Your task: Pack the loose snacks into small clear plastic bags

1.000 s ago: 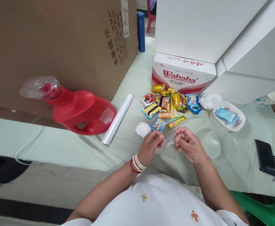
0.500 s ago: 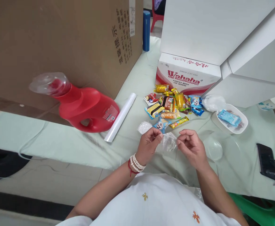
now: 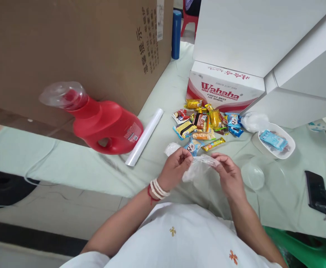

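A thin clear plastic bag (image 3: pixel 199 167) is stretched between my two hands, low over the cloth. My left hand (image 3: pixel 176 167) pinches one end of its top edge, with beads and a red string around the wrist. Thumb and fingers of my right hand (image 3: pixel 228 171) grip the other end. Just beyond the bag lie a blue snack packet (image 3: pixel 193 146) and a narrow yellow packet (image 3: pixel 213 144). Behind them is a loose pile of wrapped snacks (image 3: pixel 200 121). Another crumpled clear plastic piece (image 3: pixel 172 148) rests beside my left hand.
At left stand a red jug (image 3: pixel 109 126), a white roll (image 3: pixel 144 137) and a big cardboard box (image 3: pixel 82 48). A Wahaba-style water carton (image 3: pixel 224 87) is behind the snacks. On the right are a white bowl (image 3: pixel 288 149), a clear round lid (image 3: pixel 252 176) and a black phone (image 3: pixel 315 190) with keys.
My right hand has closed on the bag's edge, which is now drawn out between both hands. The bag hangs wider than before. The view has shifted slightly.
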`<state>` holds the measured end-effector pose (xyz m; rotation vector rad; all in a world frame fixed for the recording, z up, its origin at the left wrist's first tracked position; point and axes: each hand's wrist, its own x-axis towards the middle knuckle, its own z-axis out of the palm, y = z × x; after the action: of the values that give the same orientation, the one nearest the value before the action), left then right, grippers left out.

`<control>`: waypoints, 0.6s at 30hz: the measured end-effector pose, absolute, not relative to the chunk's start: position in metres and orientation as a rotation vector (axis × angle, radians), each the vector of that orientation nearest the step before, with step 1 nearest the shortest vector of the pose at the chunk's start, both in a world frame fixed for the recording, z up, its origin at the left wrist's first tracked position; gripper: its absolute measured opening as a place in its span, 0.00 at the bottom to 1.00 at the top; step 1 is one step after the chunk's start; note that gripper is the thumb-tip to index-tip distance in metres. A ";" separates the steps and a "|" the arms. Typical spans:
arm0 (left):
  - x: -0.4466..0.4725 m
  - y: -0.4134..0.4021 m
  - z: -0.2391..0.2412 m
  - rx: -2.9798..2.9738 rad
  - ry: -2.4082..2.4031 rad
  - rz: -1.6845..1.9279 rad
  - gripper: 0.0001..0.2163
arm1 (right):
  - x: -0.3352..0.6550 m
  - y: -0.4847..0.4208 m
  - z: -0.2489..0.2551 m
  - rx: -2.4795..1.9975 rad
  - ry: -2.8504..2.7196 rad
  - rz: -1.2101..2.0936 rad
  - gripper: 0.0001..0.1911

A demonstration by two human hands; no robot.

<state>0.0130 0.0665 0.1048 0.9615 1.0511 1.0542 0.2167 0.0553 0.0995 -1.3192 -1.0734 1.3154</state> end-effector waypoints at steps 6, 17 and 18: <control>-0.007 0.078 0.104 0.734 1.087 1.094 0.23 | 0.212 0.068 0.108 -1.355 -0.927 1.572 0.20; 0.043 0.033 0.070 0.568 1.058 1.009 0.21 | 0.193 0.083 0.102 -1.291 -0.699 1.474 0.20; 0.041 0.035 0.071 0.536 1.029 1.041 0.20 | 0.199 0.088 0.099 -1.295 -0.669 1.485 0.20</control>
<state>0.0414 0.0345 0.0710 0.5362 1.0290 1.0414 0.1989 0.0876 0.0988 -1.2946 -0.6687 1.4850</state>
